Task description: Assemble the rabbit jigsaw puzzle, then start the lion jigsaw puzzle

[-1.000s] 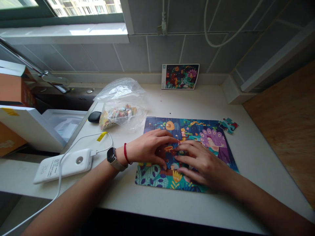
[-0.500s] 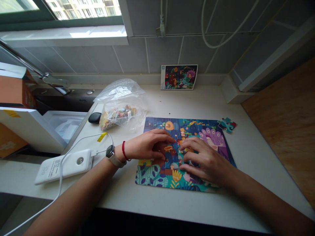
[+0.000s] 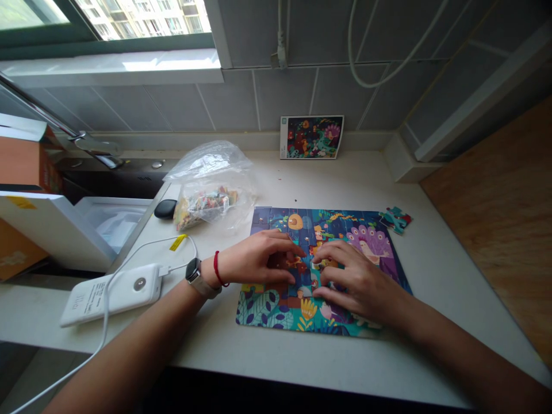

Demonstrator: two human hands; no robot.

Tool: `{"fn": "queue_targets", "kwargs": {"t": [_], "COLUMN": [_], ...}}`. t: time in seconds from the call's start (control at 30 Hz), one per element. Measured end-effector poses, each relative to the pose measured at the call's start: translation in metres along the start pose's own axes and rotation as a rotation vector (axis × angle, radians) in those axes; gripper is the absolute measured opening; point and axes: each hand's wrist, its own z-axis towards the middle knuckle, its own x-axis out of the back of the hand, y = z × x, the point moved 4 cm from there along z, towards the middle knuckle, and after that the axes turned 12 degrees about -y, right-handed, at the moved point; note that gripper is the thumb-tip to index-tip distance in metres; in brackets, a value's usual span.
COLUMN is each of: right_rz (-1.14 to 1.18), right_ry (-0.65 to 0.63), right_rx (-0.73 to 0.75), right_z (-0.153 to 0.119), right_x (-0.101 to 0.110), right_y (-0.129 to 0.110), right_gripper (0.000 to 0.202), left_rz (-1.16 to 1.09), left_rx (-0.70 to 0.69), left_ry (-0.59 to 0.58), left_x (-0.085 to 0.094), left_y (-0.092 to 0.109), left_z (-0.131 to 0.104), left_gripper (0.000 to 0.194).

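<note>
A colourful jigsaw puzzle (image 3: pixel 267 310) lies flat on the white counter, with a yellow flower at its front and a purple peacock at its right. On its left half rests my left hand (image 3: pixel 263 257), fingers curved and apart, with a red string and a watch at the wrist. My right hand (image 3: pixel 356 280) touches the middle of the puzzle with its fingers spread. Neither hand shows anything held. A few joined loose pieces (image 3: pixel 395 219) sit by the puzzle's back right corner. The picture card (image 3: pixel 312 137) leans against the wall.
A clear plastic bag (image 3: pixel 211 198) of pieces lies behind left, beside a black mouse-like object (image 3: pixel 165 209). A white power bank (image 3: pixel 112 293) with a cable (image 3: pixel 106 313) is at the left. Beyond are boxes (image 3: pixel 26 164), a sink and a faucet (image 3: pixel 97 148).
The thumb of my left hand has shifted slightly to the right over the puzzle. My right hand has hardly moved, and the view has shifted a little.
</note>
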Motion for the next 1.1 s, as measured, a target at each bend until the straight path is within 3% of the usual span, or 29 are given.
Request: {"fn": "queue_targets", "kwargs": {"t": [0.1, 0.23, 0.4, 0.5, 0.6, 0.7, 0.83, 0.93, 1.1], "right_rz": [-0.018, 0.012, 0.206, 0.291, 0.312, 0.276, 0.221, 0.263, 0.481], "right_ry": [-0.007, 0.043, 0.433, 0.569, 0.517, 0.323, 0.112, 0.153, 0.448], "right_rx": [-0.023, -0.048, -0.228, -0.344, -0.419, -0.432, -0.315, -0.357, -0.543], "right_z": [-0.001, -0.001, -0.01, -0.015, -0.013, -0.009, -0.007, -0.011, -0.02], "right_x": [0.0, 0.007, 0.034, 0.04, 0.038, 0.033, 0.032, 0.036, 0.044], "right_y": [0.002, 0.003, 0.014, 0.024, 0.034, 0.037, 0.031, 0.032, 0.044], "right_gripper": [0.019, 0.017, 0.022, 0.027, 0.027, 0.019, 0.026, 0.031, 0.04], "left_rz": [0.154, 0.238, 0.173, 0.11, -0.015, -0.214, -0.393, -0.495, -0.613], "left_rx": [0.057, 0.108, 0.127, 0.102, 0.091, 0.128, 0.165, 0.214, 0.265], "left_ry": [-0.007, -0.008, 0.014, 0.045, 0.05, 0.063, 0.228, 0.375, 0.463], "left_x": [-0.005, -0.01, -0.011, -0.01, -0.01, -0.007, 0.003, 0.011, 0.016], "left_y": [0.006, 0.01, 0.008, 0.007, 0.006, 0.005, 0.0, -0.006, -0.014], "left_z": [0.001, 0.002, 0.003, 0.003, 0.003, 0.002, -0.001, -0.004, -0.007], "left_gripper": [0.057, 0.06, 0.059, 0.056, 0.046, 0.036, 0.028, 0.029, 0.034]}}
